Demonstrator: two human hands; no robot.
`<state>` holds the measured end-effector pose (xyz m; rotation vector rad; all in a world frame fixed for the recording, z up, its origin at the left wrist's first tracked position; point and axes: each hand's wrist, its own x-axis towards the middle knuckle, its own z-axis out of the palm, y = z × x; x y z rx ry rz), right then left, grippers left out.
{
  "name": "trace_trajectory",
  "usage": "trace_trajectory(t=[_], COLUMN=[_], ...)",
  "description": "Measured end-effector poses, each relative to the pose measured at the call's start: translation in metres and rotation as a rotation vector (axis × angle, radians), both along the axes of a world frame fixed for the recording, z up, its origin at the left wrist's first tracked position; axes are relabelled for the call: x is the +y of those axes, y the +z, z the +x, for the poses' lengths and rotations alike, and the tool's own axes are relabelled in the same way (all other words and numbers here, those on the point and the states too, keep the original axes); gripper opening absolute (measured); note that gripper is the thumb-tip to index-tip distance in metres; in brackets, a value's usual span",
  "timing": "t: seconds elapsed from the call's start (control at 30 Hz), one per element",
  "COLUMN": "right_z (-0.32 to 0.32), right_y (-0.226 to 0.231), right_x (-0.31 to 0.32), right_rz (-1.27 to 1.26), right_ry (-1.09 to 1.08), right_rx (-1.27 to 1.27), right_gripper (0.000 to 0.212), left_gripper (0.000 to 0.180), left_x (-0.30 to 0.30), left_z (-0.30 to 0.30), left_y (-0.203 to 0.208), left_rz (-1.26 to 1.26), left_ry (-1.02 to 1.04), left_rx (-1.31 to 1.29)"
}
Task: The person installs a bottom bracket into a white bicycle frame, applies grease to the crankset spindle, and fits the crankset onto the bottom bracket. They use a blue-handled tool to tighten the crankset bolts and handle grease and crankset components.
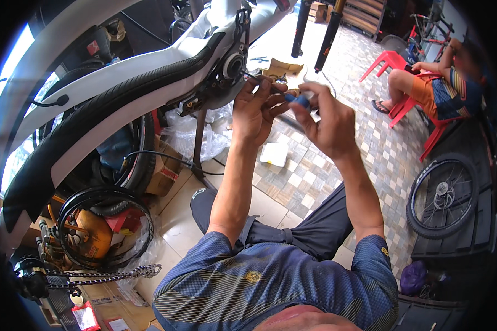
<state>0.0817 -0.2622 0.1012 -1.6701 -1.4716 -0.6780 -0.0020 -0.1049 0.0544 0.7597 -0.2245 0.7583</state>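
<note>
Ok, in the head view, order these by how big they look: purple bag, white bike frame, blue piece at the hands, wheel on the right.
1. White bike frame, helped by nearness
2. Wheel on the right
3. Purple bag
4. Blue piece

Bright left-edge glare, black fisheye vignette.

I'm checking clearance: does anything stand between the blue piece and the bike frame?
Yes: in this view, the left hand, pinching a thin black cable, lies between the blue piece and the white bike frame.
</note>
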Motion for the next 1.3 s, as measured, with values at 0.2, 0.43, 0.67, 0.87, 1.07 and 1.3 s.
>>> trace_trajectory(t=[0.2, 0.43, 0.67, 0.87, 1.07, 1.3], right_z=[0.006, -0.001, -0.001, 0.004, -0.002, -0.003], right_y=[-0.009, -0.001, 0.014, 0.014, 0.003, 0.000], right_x=[0.019, 0.004, 0.001, 0.024, 0.034, 0.037], right_rz=[0.067, 0.166, -0.151, -0.231, -0.129, -0.061], right_ry=[0.691, 0.009, -0.035, 0.084, 0.277, 0.517], right_rx=[1.325, -0.020, -0.552, -0.270, 0.268, 0.805], right_gripper=[0.041, 0.062, 0.036, 0.021, 0.030, 0.029], left_gripper=[0.014, 0.014, 0.013, 0.011, 0.012, 0.014], left_x=[0.003, 0.003, 0.004, 0.010, 0.008, 0.005], left_z=[0.003, 0.007, 0.006, 0.006, 0.002, 0.003], left_y=[0.000, 0.000, -0.005, -0.007, -0.003, 0.002], left_rz=[0.006, 0.025, 0.046, 0.040, 0.068, 0.063], left_ry=[0.041, 0.077, 0.123, 0.114, 0.140, 0.125], left_rx=[0.012, 0.020, 0.050, 0.062, 0.009, 0.024])
